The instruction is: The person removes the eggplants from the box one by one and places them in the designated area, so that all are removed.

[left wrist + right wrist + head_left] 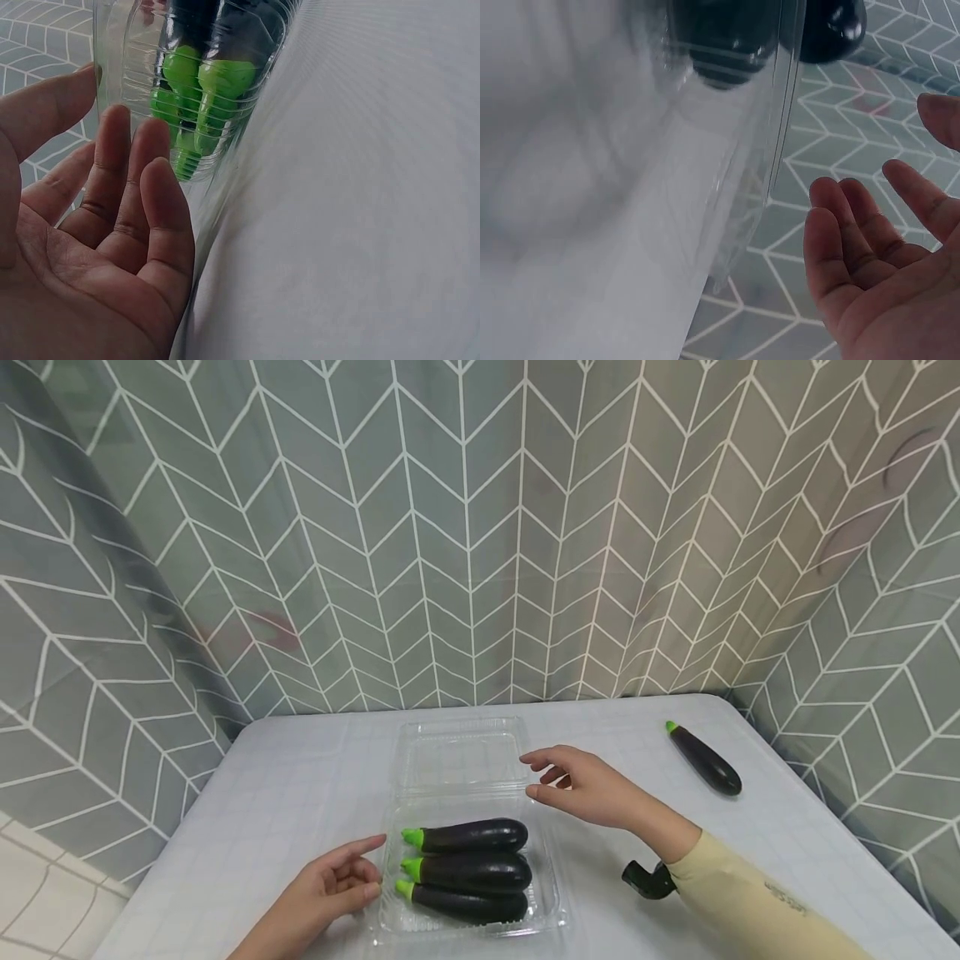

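Three dark purple eggplants with green stem ends, the middle one [474, 872] among them, lie side by side in the base of a clear plastic clamshell box [551, 860]. Its lid [461, 760] is folded back flat, away from me. At the base's left side is my left hand [326, 889], fingers bent loosely, thumb and fingertips close to the rim; whether they touch it I cannot tell. Over the right end of the hinge hovers my right hand [588, 785], loosely curved and holding nothing. Green stem ends [214, 86] show through the box wall in the left wrist view.
Another eggplant [705, 760] lies at the table's far right. Beside my right sleeve [757, 893] is a dark, shiny, curved object [649, 880], partly hidden by the arm. Patterned grey curtains [480, 543] stand behind the white table [300, 785] and along its sides.
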Demonstrator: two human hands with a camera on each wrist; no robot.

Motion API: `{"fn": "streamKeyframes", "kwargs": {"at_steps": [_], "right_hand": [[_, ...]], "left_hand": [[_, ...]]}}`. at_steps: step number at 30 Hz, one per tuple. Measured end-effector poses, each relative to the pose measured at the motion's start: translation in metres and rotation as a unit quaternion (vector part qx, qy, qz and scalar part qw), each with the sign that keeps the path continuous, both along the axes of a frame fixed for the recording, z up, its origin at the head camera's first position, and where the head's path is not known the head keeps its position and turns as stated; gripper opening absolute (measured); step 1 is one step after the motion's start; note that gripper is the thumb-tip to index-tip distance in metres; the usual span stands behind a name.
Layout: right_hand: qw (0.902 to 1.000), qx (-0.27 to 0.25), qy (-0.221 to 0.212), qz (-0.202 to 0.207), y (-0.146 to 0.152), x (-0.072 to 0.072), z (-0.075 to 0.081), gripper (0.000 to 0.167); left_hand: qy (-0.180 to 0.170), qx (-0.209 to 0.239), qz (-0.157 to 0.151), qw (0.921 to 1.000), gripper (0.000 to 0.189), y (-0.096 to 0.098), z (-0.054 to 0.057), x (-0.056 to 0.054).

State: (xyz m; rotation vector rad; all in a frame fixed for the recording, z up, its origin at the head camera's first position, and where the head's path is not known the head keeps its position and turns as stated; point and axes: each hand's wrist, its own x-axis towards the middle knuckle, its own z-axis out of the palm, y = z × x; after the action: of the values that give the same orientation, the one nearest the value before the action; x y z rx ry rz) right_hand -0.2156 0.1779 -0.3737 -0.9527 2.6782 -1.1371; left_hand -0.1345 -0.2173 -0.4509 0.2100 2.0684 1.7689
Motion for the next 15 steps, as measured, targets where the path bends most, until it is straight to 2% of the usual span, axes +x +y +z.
{"fn": "streamKeyframes", "kwargs": {"at_steps": [8, 15], "right_hand": [[0.9993, -0.001, 0.003, 0.038, -0.023, 0.001, -0.002, 0.045], [0.9979, 0.002, -0.018, 0.062, -0.037, 0.004, -0.005, 0.044]], "left_hand": [[0.009, 0.002, -0.006, 0.9999, 0.065, 0.0, 0.001, 0.0], [0.017, -0.015, -0.004, 0.9997, 0.065, 0.0, 0.0, 0.0]]}}
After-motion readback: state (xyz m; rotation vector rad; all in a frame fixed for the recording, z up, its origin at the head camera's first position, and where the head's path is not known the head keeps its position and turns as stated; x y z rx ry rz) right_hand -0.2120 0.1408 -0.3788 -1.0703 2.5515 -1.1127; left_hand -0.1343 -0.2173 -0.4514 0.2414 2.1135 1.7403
